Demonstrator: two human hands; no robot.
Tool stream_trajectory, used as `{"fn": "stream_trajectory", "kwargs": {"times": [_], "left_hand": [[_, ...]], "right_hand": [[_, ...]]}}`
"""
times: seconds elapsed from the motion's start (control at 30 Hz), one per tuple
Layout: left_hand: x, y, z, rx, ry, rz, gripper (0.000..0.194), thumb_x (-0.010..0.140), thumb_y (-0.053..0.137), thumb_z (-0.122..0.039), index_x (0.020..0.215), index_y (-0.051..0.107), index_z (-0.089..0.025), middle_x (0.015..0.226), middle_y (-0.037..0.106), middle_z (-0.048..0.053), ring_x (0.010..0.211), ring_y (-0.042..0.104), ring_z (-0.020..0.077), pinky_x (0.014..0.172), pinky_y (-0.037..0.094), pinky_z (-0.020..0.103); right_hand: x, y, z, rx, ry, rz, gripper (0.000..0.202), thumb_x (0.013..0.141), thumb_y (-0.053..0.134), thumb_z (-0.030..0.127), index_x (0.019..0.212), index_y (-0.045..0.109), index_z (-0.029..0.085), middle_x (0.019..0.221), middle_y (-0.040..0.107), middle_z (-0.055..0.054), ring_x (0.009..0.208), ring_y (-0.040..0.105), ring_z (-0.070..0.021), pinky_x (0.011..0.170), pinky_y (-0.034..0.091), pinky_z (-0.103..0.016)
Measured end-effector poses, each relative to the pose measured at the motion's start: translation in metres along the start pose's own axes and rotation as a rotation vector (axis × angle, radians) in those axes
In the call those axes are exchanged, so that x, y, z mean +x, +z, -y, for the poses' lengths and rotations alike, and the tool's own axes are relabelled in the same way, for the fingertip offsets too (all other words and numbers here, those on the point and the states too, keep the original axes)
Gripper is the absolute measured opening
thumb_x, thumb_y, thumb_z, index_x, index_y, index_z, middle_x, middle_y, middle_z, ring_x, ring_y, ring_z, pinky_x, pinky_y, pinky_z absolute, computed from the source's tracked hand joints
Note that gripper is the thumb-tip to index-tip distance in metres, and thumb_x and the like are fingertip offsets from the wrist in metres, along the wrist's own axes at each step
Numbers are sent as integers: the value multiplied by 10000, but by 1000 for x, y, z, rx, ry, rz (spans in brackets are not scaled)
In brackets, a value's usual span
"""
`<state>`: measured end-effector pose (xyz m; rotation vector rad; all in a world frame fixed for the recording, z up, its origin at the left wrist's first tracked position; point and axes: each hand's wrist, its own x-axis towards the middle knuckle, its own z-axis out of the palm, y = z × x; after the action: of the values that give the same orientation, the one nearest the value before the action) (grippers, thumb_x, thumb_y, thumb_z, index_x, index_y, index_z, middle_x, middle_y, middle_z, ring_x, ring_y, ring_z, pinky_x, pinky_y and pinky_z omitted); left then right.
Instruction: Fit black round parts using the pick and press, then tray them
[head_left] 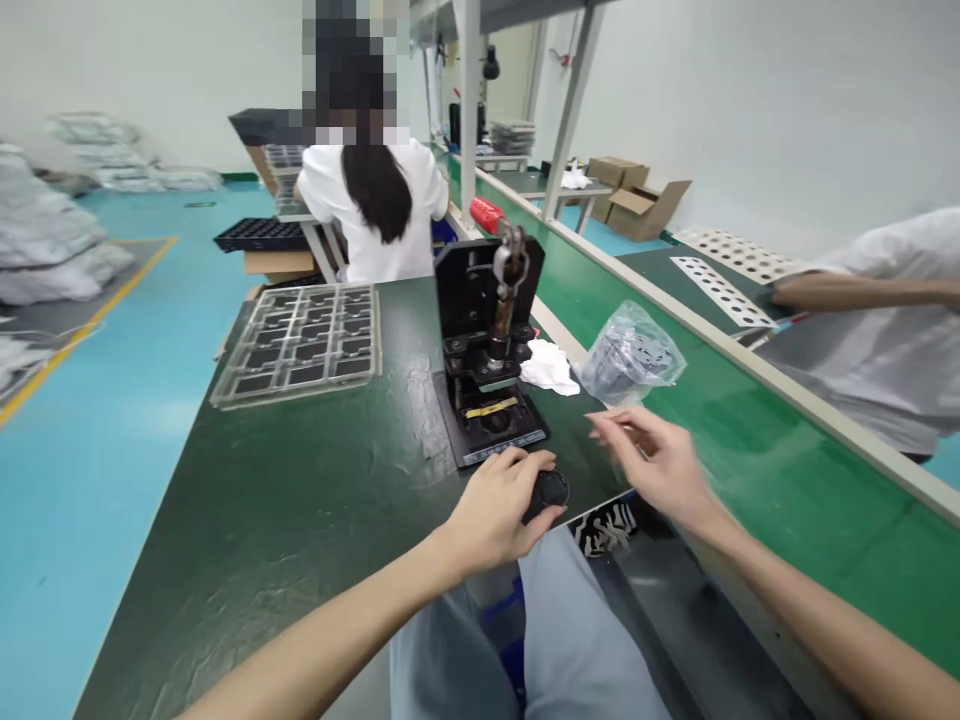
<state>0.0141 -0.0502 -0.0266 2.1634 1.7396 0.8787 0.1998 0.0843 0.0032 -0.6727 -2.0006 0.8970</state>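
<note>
My left hand (pixel 495 510) grips a small black round part (pixel 553 489) at the table's near edge, thumb and fingers closed around its sides. To the right, my right hand (pixel 661 462) is raised with thumb and fingertips pinched together; whatever sits between them is too small to make out. Just beyond my left hand stands a black hand press (pixel 491 345) with a red-tipped lever (pixel 487 214). A yellow strip (pixel 491 408) lies across its base. Past my right hand, a clear plastic bag (pixel 631 355) holds dark pieces, beside a crumpled white cloth (pixel 550 368).
A clear compartment tray (pixel 300 345) with black parts lies on the left of the green table (pixel 300 490). Along the right runs a green belt (pixel 795 450) with a pale rail. One person in white (pixel 375 210) sits ahead; another person's arm (pixel 847 290) reaches over perforated white sheets (pixel 720 290).
</note>
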Motion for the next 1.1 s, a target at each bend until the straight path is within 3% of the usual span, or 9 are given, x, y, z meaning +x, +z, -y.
{"fn": "stream_trajectory", "kwargs": {"times": [0.1, 0.2, 0.3, 0.5, 0.8, 0.97, 1.1], "left_hand": [[-4, -3, 3, -107, -5, -3, 453, 883, 752, -279, 1248, 509, -168, 1220, 694, 108, 1141, 626, 286, 973, 569, 433], [-7, -6, 7, -168, -17, 6, 444, 872, 763, -283, 1226, 521, -167, 1221, 692, 109, 1153, 612, 278, 984, 562, 412], [-8, -6, 8, -163, -25, 20, 454, 868, 766, -292, 1229, 530, -154, 1190, 692, 119, 1138, 612, 281, 976, 559, 406], [-7, -2, 8, -136, -2, 11, 468, 845, 782, -302, 1217, 547, -143, 1150, 697, 121, 1095, 617, 289, 953, 563, 404], [-9, -1, 10, -129, -9, 2, 457, 844, 792, -317, 1191, 561, -130, 1152, 698, 134, 1109, 625, 302, 964, 563, 410], [-9, -2, 10, -145, -10, 5, 443, 841, 797, -302, 1170, 550, -138, 1153, 691, 130, 1123, 626, 297, 966, 565, 406], [-8, 0, 10, -193, -21, -23, 464, 824, 819, -281, 1158, 517, -164, 1166, 682, 122, 1143, 625, 292, 978, 559, 411]], "right_hand": [[29, 49, 4, 219, 53, 217, 388, 971, 659, 543, 958, 734, 162, 860, 716, -78, 715, 690, -169, 641, 575, -249], [49, 84, -4, 231, 27, 248, 495, 934, 655, 641, 887, 724, 154, 837, 711, -94, 717, 681, -187, 639, 563, -274], [56, 97, -13, 142, 25, 238, 533, 916, 649, 670, 789, 689, 154, 771, 697, -93, 635, 630, -172, 543, 484, -259], [53, 93, -15, 93, 5, 233, 469, 943, 637, 592, 781, 683, 155, 762, 678, -73, 589, 557, -137, 514, 413, -242], [56, 102, -8, -3, -32, 261, 497, 934, 621, 612, 804, 734, 145, 654, 643, -52, 472, 397, -99, 442, 317, -234], [52, 89, -1, 108, -23, 129, 466, 953, 631, 583, 745, 633, 165, 709, 639, -57, 612, 579, -143, 540, 485, -224], [33, 59, 4, 99, 10, 200, 439, 954, 670, 573, 810, 665, 159, 749, 637, -63, 672, 622, -156, 588, 542, -222]]}}
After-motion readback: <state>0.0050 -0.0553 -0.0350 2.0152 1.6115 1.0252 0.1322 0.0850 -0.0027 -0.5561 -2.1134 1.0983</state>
